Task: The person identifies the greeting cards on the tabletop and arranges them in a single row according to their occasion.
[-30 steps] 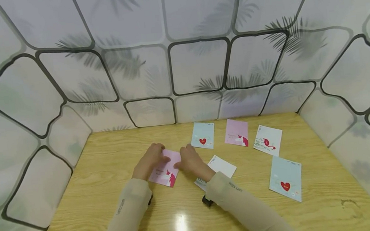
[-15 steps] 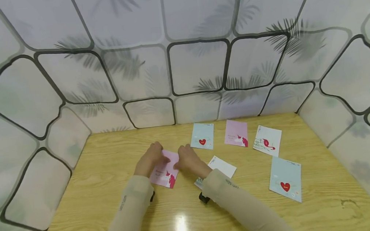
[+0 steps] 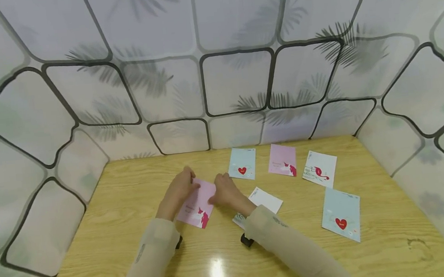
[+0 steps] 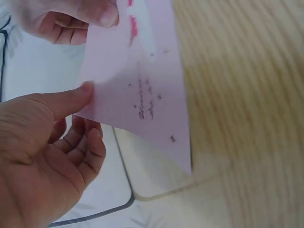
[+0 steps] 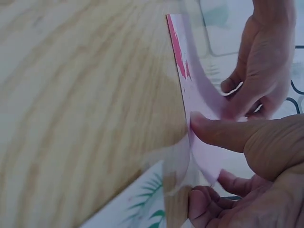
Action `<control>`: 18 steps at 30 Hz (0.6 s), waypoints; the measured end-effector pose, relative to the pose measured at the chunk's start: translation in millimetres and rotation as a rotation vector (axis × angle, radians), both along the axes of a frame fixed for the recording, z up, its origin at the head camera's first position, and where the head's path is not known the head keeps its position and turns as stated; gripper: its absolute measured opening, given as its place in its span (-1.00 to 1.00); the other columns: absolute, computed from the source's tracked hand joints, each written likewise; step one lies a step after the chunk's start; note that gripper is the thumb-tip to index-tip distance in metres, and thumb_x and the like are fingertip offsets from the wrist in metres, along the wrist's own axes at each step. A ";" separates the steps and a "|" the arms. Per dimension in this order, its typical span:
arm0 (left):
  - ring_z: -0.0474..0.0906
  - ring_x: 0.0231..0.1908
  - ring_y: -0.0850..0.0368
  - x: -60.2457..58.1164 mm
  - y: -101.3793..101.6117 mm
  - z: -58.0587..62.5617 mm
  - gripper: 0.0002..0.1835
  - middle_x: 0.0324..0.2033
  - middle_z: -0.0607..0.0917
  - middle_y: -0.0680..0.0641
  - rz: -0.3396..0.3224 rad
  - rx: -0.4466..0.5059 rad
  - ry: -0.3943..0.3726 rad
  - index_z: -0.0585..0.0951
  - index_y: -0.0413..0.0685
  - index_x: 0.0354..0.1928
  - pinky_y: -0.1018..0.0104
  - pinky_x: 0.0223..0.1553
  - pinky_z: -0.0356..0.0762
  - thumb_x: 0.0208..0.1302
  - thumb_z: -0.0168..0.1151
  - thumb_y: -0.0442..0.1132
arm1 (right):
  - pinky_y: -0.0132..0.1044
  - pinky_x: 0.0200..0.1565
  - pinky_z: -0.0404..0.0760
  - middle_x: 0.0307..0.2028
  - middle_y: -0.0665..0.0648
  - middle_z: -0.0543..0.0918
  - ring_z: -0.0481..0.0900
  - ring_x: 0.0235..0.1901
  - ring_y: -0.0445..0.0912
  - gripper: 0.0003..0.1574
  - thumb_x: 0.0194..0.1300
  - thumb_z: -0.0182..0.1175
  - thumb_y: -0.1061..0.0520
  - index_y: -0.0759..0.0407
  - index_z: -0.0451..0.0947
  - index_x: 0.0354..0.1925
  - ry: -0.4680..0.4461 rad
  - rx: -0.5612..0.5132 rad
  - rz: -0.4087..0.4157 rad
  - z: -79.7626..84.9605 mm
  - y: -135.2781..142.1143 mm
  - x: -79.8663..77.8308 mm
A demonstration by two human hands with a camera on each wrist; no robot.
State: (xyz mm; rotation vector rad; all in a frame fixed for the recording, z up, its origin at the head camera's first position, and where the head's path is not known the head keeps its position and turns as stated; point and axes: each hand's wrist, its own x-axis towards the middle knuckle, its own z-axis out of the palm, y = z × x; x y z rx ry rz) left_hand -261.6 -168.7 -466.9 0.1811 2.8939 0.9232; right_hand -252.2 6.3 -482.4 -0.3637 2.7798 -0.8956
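Observation:
A pink card with a red and white unicorn print is between both hands, its far end lifted and its near end close to the table. My left hand pinches its far left corner; the left wrist view shows the thumb on the printed face and the fingers behind. At the far right corner my right hand pinches the card, thumb on its face. In the right wrist view the card bends in a curve. Beneath the right forearm lies a white card with green leaves, partly hidden.
On the wooden table, a blue heart card, another pink unicorn card and a white flamingo card lie along the back. A larger blue heart card lies at right. Patterned fabric walls enclose the table.
My left hand has shifted slightly left and up, and the pink card's left side has moved with it. The right hand keeps its place at the other corner.

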 end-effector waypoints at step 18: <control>0.65 -0.16 -0.08 31.5 -18.8 51.4 -0.85 -0.21 0.73 -0.20 0.066 0.160 0.212 0.65 -0.24 -0.10 0.07 -0.14 0.62 0.48 0.28 -0.27 | -0.25 -0.31 0.74 -0.38 0.21 0.75 0.64 -0.51 -0.15 -0.85 0.39 0.32 0.30 0.44 0.66 -0.16 -0.147 -0.757 -0.158 20.3 21.7 10.0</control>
